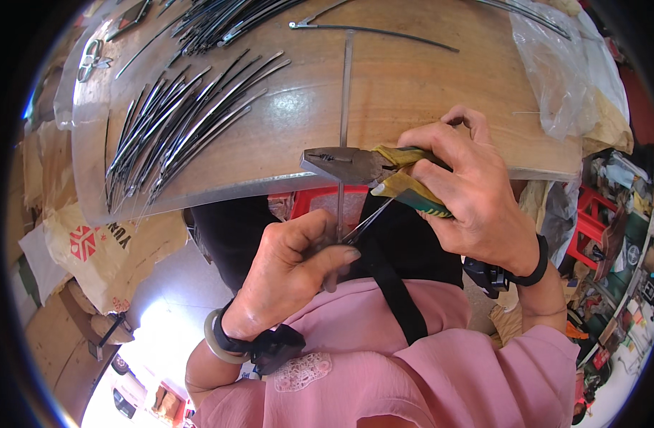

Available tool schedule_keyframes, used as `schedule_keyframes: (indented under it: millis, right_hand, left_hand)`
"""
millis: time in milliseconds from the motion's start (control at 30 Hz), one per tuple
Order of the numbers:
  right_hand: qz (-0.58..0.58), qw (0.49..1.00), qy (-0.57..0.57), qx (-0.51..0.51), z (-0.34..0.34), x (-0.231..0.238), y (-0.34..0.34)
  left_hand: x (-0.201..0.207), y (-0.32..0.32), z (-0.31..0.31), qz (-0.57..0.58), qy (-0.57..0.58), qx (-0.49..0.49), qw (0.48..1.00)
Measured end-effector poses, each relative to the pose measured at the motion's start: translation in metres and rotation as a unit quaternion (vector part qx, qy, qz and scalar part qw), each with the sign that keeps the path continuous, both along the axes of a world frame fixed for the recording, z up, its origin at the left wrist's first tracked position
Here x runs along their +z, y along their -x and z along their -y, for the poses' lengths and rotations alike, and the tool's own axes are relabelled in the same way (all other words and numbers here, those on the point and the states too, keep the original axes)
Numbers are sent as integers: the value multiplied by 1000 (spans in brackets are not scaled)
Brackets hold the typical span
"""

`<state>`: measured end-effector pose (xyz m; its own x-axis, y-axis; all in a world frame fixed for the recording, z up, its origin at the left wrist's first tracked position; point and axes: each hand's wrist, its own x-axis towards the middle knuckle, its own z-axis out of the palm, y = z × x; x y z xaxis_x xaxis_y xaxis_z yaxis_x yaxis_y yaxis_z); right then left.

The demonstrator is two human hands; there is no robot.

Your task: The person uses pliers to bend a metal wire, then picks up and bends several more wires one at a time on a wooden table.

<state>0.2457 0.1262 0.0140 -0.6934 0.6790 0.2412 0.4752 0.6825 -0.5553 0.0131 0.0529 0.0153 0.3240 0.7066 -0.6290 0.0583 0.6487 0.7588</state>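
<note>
My right hand (477, 185) is wrapped round a pair of combination pliers (348, 164) with dark jaws and yellow-green handles. The jaws point left, over the table's near edge. A long narrow metal strip (345, 93) runs down the table, passes beneath the jaws and reaches my left hand (291, 264). That hand is closed, thumb against fingers, with the thin shiny end of a piece (373, 217) sticking out toward the plier handles. Its fingertips are slightly blurred, and I cannot tell whether this piece and the long strip are joined.
On the wooden table (427, 78), a pile of thin dark metal strips (184, 121) lies left, with a bundle of black strips (220, 21) behind. Scissors (91, 60) lie far left, clear plastic (555, 78) at right. A red stool (591, 221) stands beyond my right arm.
</note>
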Motion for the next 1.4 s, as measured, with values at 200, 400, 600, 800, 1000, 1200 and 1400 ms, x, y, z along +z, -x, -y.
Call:
schedule_keyframes:
  millis: [200, 400, 600, 800, 1000, 1200, 1400]
  right_hand:
    - [-7, 1000, 6, -10, 7, 2, -1]
    - [-15, 1000, 3, 11, 14, 11, 6]
    - [-32, 999, -27, -16, 15, 3, 10]
    - [-36, 985, 124, -117, 27, 13, -15]
    - [-54, 958, 277, -59, 38, 15, -18]
    - [-56, 971, 233, -16, 36, 14, -13]
    - [-55, 959, 274, -49, 35, 11, -16]
  left_hand:
    - [0, 23, -12, 45, -47, -55, 996]
    - [7, 10, -30, 144, 46, -59, 987]
    - [5, -12, -18, 180, 198, 80, 960]
    - [-7, -16, -2, 268, 136, 226, 926]
    - [2, -20, 6, 183, -47, 228, 955]
    - [-4, -18, 7, 142, -117, 230, 956]
    - [4, -22, 3, 97, -100, 227, 964]
